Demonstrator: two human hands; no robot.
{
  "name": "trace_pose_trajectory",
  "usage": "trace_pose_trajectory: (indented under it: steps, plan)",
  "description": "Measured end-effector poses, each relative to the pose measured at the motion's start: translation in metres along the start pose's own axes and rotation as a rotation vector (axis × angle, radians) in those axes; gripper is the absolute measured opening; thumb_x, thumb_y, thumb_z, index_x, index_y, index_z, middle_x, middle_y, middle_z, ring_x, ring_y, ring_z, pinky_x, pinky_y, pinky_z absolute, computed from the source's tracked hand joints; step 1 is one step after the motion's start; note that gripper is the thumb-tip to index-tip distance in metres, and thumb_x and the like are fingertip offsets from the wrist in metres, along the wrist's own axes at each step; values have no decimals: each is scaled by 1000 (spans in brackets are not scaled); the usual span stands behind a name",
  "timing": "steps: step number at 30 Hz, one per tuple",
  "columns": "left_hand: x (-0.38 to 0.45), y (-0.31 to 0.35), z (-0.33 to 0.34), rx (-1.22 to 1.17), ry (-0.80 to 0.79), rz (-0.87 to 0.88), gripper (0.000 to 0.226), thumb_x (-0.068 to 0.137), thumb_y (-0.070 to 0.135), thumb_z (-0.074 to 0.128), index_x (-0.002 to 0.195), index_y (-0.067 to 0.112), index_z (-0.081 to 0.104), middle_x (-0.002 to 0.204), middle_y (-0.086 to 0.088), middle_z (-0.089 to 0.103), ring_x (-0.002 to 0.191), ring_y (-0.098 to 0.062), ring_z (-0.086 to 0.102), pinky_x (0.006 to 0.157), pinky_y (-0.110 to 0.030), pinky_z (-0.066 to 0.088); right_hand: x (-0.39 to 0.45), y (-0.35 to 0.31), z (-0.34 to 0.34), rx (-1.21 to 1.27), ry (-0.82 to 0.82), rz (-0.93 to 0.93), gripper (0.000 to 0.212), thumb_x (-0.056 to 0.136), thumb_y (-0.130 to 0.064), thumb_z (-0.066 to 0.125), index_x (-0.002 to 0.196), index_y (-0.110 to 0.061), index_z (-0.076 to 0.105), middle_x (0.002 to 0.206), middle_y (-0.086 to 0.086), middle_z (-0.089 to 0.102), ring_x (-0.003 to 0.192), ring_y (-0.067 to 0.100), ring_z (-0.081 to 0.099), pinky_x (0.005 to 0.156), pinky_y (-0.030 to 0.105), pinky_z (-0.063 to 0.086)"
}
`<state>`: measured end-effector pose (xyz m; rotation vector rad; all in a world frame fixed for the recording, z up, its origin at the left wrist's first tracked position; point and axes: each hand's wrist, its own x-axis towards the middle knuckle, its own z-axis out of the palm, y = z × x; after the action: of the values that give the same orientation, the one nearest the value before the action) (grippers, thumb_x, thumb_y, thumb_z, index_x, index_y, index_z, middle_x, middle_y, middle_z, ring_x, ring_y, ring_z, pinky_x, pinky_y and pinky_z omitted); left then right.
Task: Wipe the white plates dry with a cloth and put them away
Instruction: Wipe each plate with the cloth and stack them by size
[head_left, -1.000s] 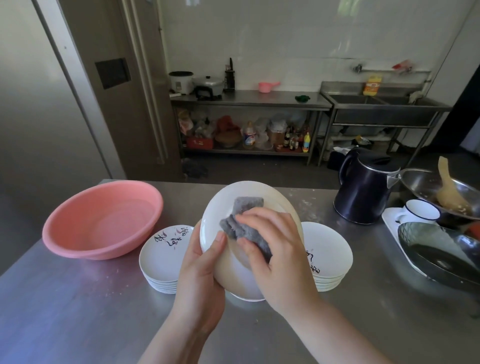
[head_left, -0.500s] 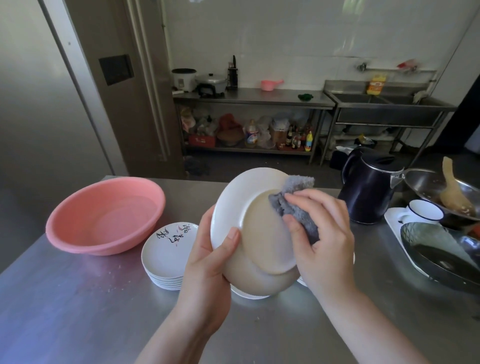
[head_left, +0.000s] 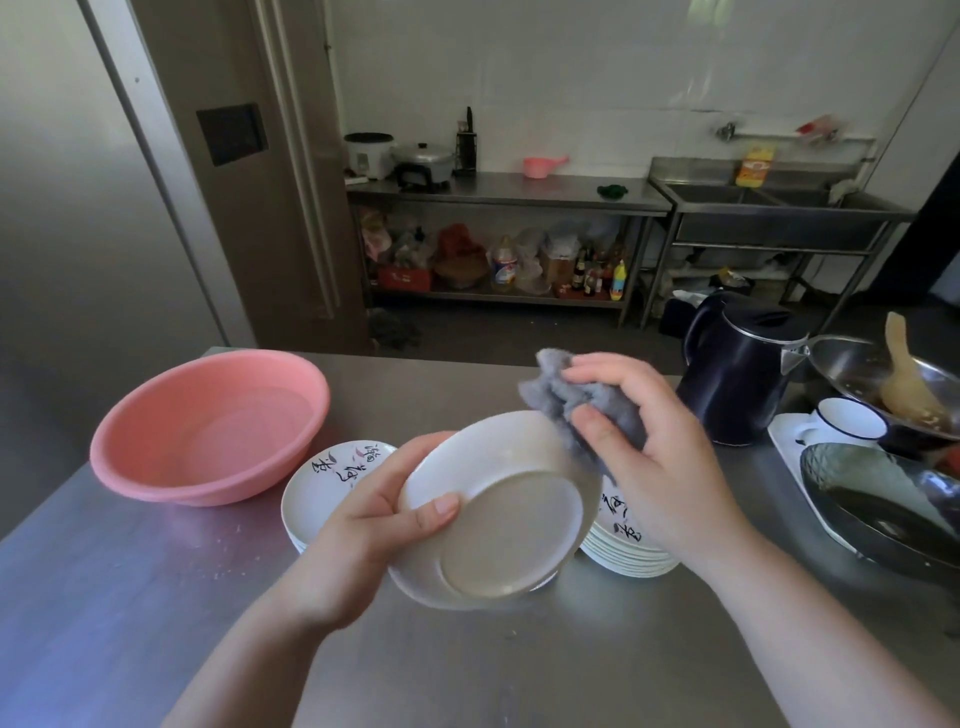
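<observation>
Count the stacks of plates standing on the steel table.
2. One stack stands beside the pink basin, left of the held plate. The other stack sits behind the right hand, partly hidden.

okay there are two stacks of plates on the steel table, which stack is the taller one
The stack on the right, behind the right hand holding the grey cloth: it shows many more rims than the stack on the left beside the pink basin.
</observation>
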<state>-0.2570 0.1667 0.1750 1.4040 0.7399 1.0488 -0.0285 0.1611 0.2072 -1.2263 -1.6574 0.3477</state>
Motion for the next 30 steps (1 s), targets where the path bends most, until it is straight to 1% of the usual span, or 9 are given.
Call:
trace_pose_trajectory:
  steps: [5, 8, 14, 18, 21, 23, 25, 28, 30]
  plan:
    - [3, 12, -13, 136, -153, -47, 38, 82, 11, 60, 120, 17, 64, 103, 15, 71, 96, -8, 68, 75, -16, 51, -3, -5, -4, 35, -231, 138, 24, 92, -23, 63, 108, -40, 61, 107, -21, 62, 103, 1, 56, 86, 21, 40]
    - [4, 18, -18, 181, -231, -78, 36, 81, 11, 60, 116, 18, 63, 97, 20, 70, 93, -2, 67, 75, -14, 50, -5, -3, -5, 54, -343, 168, 27, 86, -23, 71, 105, -39, 62, 99, -23, 63, 89, -4, 58, 74, 12, 39]
    - [9, 12, -25, 257, -333, -111, 34, 86, 11, 61, 119, 16, 67, 106, 8, 69, 101, -13, 66, 81, -20, 50, -8, 2, -6, 33, -438, 154, 21, 78, -24, 80, 88, -33, 64, 85, -9, 67, 78, 12, 59, 73, 23, 45]
    - [13, 10, -23, 252, -365, -162, 31, 85, 12, 63, 115, 17, 69, 108, 3, 70, 99, -15, 67, 80, -23, 52, -12, 12, -6, 66, -468, 145, 15, 76, -35, 72, 87, -34, 63, 80, -5, 65, 77, 21, 57, 70, 29, 44]
    - [18, 5, -19, 412, -234, -71, 36, 81, 25, 71, 117, 21, 66, 112, 11, 69, 104, -7, 65, 85, -22, 49, -15, 19, -5, 75, -400, 127, 12, 75, -34, 71, 85, -35, 63, 82, -9, 64, 77, 14, 58, 73, 30, 45]
    - [16, -7, -17, 585, 54, -113, 69, 65, 54, 76, 129, 35, 56, 128, 17, 61, 121, -2, 55, 98, -29, 45, -17, 22, -3, 41, -324, 75, 14, 75, -30, 72, 82, -37, 61, 86, -12, 63, 81, 12, 58, 75, 26, 44]
    - [6, -18, -2, 435, 240, -324, 103, 53, 58, 80, 144, 36, 37, 140, 13, 51, 130, -6, 49, 102, -32, 43, -19, 25, -1, -56, -265, -24, 18, 74, -25, 72, 83, -35, 60, 88, -15, 61, 86, 11, 56, 76, 22, 42]
    - [-1, -28, 26, -228, 211, -544, 99, 66, 43, 87, 146, 20, 35, 128, -6, 64, 108, -25, 69, 84, -41, 59, -23, 33, 3, -185, -225, -166, 16, 75, -24, 73, 86, -24, 62, 88, -18, 60, 88, 7, 53, 77, 21, 41]
    - [2, -30, 32, -373, 262, -553, 94, 68, 40, 81, 145, 10, 36, 123, -18, 64, 97, -33, 72, 77, -44, 61, -28, 38, 6, -218, -224, -212, 15, 77, -29, 69, 88, -20, 64, 89, -19, 60, 89, 7, 53, 77, 22, 43]
